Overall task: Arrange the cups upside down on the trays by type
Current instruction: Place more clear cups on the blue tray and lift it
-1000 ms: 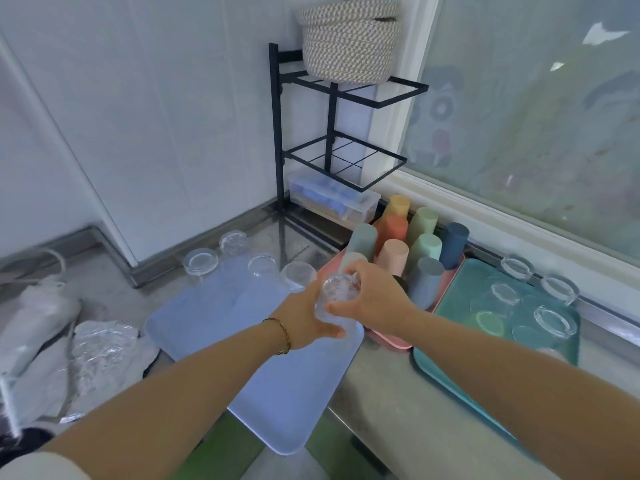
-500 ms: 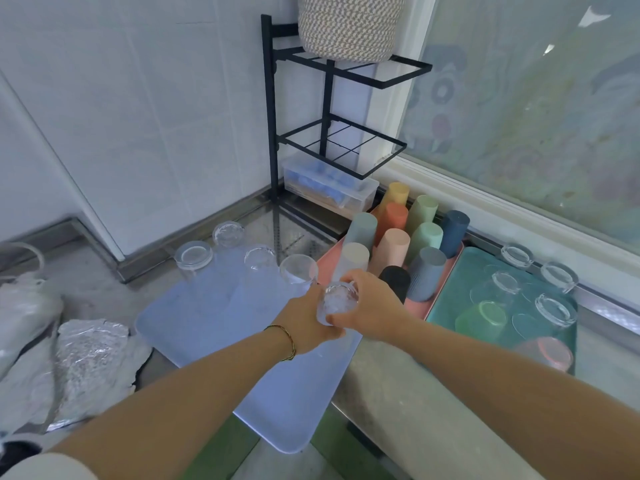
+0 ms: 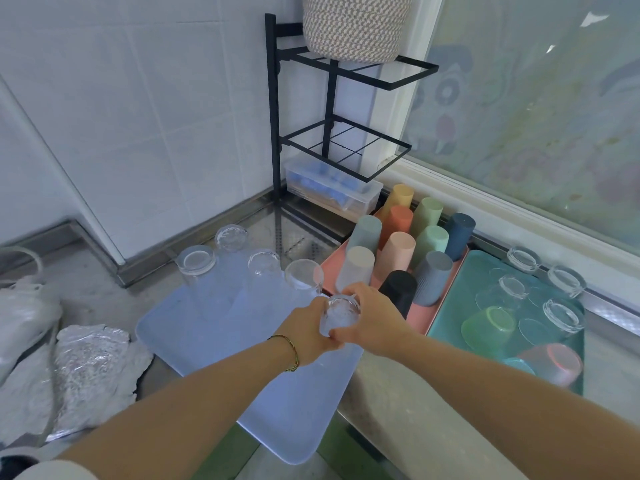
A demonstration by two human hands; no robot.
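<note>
- The clear glass is held over the right edge of the blue tray, just beside the pink tray. Its thick base appears to face up.
- Grip: the left hand and the right hand are both clenched round the side wall of the glass from opposite sides.
- At the far end of the blue tray, four clear glasses stand inverted. On the pink tray, coloured cups stand inverted in rows. The teal tray carries clear glasses mixed with tinted cups.
- Handling, as a judgement: the glass is stiff, smooth and brittle, probably weighted toward its base, and likely slippery if wet.
- Best hold, as a judgement: the side wall at mid-height, not the thin rim. The rim should be lowered flat onto the tray, clear of neighbouring glasses, since a knock could chip it.
</note>
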